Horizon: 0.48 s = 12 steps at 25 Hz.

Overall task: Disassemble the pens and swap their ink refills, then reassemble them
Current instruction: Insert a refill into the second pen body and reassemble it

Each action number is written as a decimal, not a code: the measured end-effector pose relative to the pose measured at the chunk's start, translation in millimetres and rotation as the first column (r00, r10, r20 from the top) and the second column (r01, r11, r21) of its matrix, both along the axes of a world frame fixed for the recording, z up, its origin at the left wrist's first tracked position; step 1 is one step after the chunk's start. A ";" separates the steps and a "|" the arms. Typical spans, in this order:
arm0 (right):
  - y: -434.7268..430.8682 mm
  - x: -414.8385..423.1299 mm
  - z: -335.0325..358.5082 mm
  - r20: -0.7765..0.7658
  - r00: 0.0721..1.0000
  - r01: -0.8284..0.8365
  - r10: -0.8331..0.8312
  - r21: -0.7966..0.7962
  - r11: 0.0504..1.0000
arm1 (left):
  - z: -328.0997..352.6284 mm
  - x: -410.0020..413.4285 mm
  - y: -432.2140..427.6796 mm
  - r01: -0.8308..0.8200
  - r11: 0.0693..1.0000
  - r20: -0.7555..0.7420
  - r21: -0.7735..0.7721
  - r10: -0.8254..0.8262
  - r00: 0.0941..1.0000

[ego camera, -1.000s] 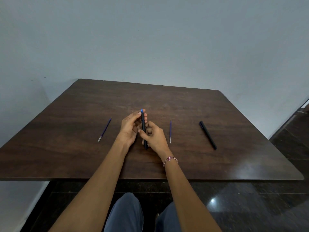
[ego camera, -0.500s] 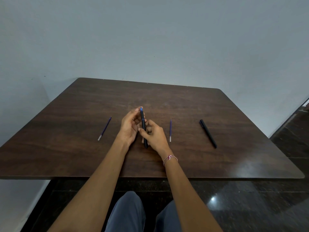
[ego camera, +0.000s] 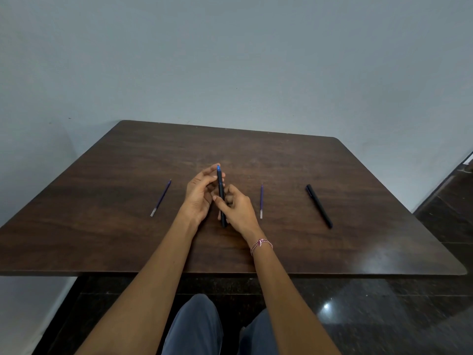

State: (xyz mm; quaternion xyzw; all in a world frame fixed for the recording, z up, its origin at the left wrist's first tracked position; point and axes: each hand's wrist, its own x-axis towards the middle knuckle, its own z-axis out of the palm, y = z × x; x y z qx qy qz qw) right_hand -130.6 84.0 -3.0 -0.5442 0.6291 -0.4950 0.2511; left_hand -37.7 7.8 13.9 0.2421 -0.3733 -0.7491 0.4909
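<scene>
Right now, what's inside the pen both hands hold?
Hidden: the held pen has an opaque dark barrel; only its blue far end shows. Left refill and right refill lie loose on the table.

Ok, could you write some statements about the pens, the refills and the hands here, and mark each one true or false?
1. Both the left hand and the right hand hold the blue-tipped pen. True.
2. The black pen lies left of the hands. False: it lies on the table to their right.
3. The left refill and the right refill touch each other. False: they lie apart, one on each side of the hands.
4. The bracelet is on the right wrist. True.
</scene>
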 end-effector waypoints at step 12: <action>-0.1 -1.8 -0.7 0.068 0.996 -0.056 0.057 -0.017 0.998 | -3.3 -1.1 -2.2 -0.057 0.998 0.074 0.002 0.057 0.996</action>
